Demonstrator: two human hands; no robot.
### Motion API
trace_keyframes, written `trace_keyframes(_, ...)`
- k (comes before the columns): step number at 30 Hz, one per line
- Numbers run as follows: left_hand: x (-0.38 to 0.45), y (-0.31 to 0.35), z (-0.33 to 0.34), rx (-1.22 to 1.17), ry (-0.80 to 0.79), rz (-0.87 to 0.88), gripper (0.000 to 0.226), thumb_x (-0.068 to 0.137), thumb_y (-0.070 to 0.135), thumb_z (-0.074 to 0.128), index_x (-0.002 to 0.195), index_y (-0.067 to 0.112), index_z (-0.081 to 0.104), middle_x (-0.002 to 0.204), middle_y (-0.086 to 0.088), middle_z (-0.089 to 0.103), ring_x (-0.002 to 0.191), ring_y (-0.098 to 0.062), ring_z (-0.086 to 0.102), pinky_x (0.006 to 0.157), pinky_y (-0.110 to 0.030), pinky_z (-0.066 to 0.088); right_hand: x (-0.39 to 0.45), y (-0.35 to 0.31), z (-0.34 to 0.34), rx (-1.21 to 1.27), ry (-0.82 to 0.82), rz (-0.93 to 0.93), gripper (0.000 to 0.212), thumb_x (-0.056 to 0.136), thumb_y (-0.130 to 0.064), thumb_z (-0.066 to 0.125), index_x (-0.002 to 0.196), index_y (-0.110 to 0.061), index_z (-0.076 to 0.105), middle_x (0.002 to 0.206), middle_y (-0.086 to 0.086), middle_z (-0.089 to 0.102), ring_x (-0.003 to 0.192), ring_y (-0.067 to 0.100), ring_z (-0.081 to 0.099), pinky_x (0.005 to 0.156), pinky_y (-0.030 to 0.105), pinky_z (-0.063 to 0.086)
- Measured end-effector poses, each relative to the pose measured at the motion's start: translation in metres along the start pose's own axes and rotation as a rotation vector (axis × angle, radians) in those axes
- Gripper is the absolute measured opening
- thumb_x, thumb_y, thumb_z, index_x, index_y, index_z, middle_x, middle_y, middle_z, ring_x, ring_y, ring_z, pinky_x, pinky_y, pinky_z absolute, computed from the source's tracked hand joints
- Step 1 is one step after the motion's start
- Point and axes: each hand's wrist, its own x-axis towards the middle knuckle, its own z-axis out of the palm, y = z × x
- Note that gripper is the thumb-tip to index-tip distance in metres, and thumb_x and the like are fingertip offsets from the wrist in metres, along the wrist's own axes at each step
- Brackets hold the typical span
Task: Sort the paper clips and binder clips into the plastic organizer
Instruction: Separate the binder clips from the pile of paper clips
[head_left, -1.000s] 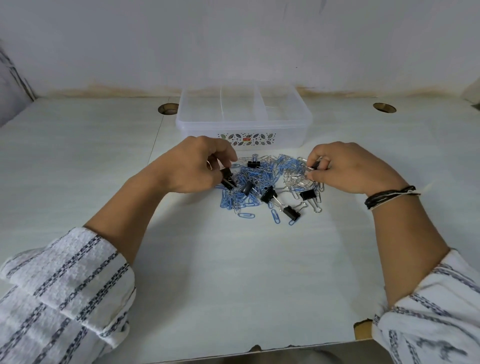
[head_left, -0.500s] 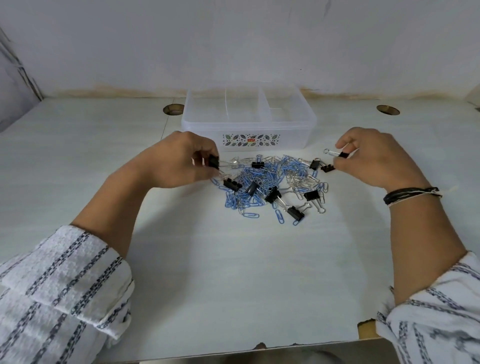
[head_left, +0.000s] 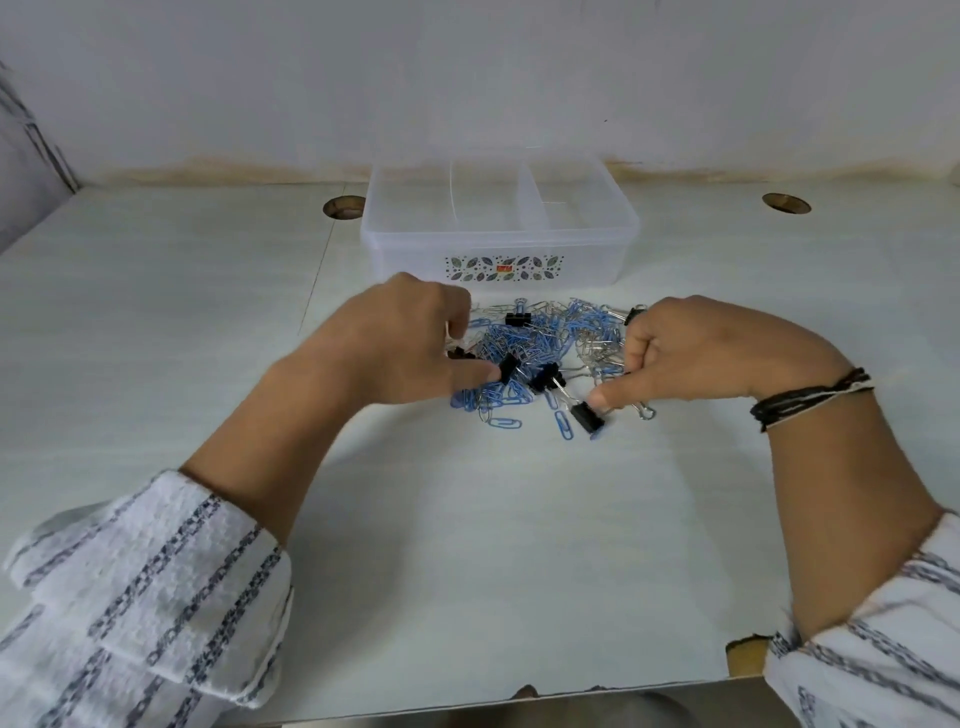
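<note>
A clear plastic organizer (head_left: 498, 247) with inner dividers stands at the back of the table, and its compartments look bare. In front of it lies a pile of blue and silver paper clips (head_left: 540, 340) mixed with black binder clips (head_left: 518, 318), (head_left: 545, 376). My left hand (head_left: 400, 348) is curled at the pile's left edge with a black binder clip (head_left: 460, 353) pinched under its fingers, its thumb touching another one (head_left: 506, 366). My right hand (head_left: 701, 353) is curled at the pile's right edge. A black clip (head_left: 632, 313) pokes out from its fingers, and its thumb rests by a binder clip (head_left: 587, 417).
Two round cable holes (head_left: 343, 207), (head_left: 785, 202) sit in the white table on either side of the organizer. A wall runs close behind the organizer. The table's front edge (head_left: 519, 696) is near my sleeves.
Both hands had lifted off the pile, each pinching a black binder clip. They have now come back down onto the pile's left and right edges.
</note>
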Motion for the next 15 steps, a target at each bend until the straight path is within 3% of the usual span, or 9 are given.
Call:
trace_keyframes(6, 0.001, 0.012, 0.013, 0.017, -0.005, 0.0, 0.032, 0.082, 0.056, 0.065, 0.088, 0.026, 0.058, 0.086, 0.004, 0.057, 0.077, -0.022, 0.058, 0.064, -0.033, 0.047, 0.004, -0.001, 0.003, 0.019, 0.041, -0.073, 0.03, 0.078, -0.05, 0.077, 0.077, -0.021, 0.071, 0.068, -0.005, 0.073, 0.067, 0.012, 0.067, 0.06, 0.027, 0.047)
trace_keyframes(8, 0.0, 0.012, 0.014, -0.013, 0.016, 0.006, 0.026, 0.087, 0.052, 0.064, 0.091, 0.026, 0.061, 0.093, 0.002, 0.051, 0.08, -0.022, 0.056, 0.067, -0.031, 0.042, 0.003, 0.007, -0.004, 0.087, 0.166, -0.045, 0.029, 0.078, -0.05, 0.077, 0.078, -0.022, 0.069, 0.073, -0.006, 0.07, 0.071, 0.013, 0.066, 0.063, 0.029, 0.049)
trace_keyframes(11, 0.001, 0.01, 0.014, -0.085, 0.011, -0.006, 0.019, 0.092, 0.043, 0.062, 0.08, 0.029, 0.057, 0.086, 0.004, 0.049, 0.078, -0.02, 0.054, 0.066, -0.03, 0.038, 0.009, 0.032, -0.011, 0.113, 0.365, 0.066, 0.028, 0.079, -0.047, 0.078, 0.082, -0.021, 0.067, 0.086, -0.002, 0.07, 0.084, 0.022, 0.065, 0.077, 0.036, 0.054)
trace_keyframes(15, 0.001, 0.01, 0.013, -0.106, 0.027, -0.043, 0.017, 0.088, 0.034, 0.066, 0.076, 0.027, 0.056, 0.081, 0.003, 0.06, 0.076, -0.022, 0.059, 0.062, -0.033, 0.05, 0.016, 0.054, -0.007, 0.088, 0.327, 0.138, 0.037, 0.078, -0.051, 0.078, 0.096, -0.022, 0.066, 0.102, 0.0, 0.069, 0.096, 0.023, 0.063, 0.083, 0.037, 0.051)
